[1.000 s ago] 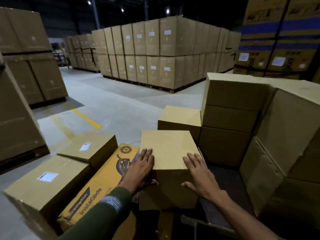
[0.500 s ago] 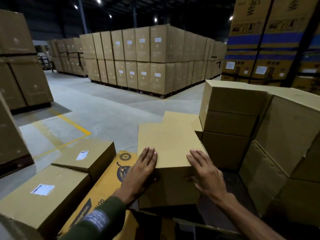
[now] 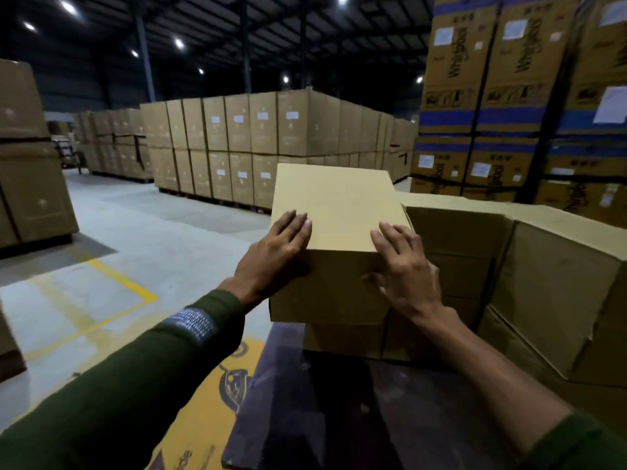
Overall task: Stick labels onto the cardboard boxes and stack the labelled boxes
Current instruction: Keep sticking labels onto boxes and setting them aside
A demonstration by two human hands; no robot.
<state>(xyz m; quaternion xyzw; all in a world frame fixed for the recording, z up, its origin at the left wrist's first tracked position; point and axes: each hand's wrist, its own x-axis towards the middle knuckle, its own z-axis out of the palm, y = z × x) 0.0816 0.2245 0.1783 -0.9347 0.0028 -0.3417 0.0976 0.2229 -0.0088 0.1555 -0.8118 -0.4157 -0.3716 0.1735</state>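
Observation:
A plain brown cardboard box (image 3: 336, 212) is held up in the middle of the view, above a lower box (image 3: 342, 339). My left hand (image 3: 274, 256) grips its near left corner, fingers on the top face. My right hand (image 3: 403, 266) grips its near right corner the same way. No label shows on the faces of the held box that I can see. Just to the right stands a stack of plain boxes (image 3: 461, 242), its top about level with the held box.
A large box (image 3: 556, 300) leans at the right. A yellow printed carton (image 3: 217, 395) lies below my left arm on a dark pallet surface (image 3: 339, 418). Palletised labelled cartons (image 3: 258, 147) and tall blue-striped cartons (image 3: 492, 96) stand behind. Grey floor with yellow lines (image 3: 118, 279) spreads left.
Both hands have lifted the box from beside the yellow carton up to the height of the right stack's top. The view has tilted upward; the labelled boxes at lower left have left the frame.

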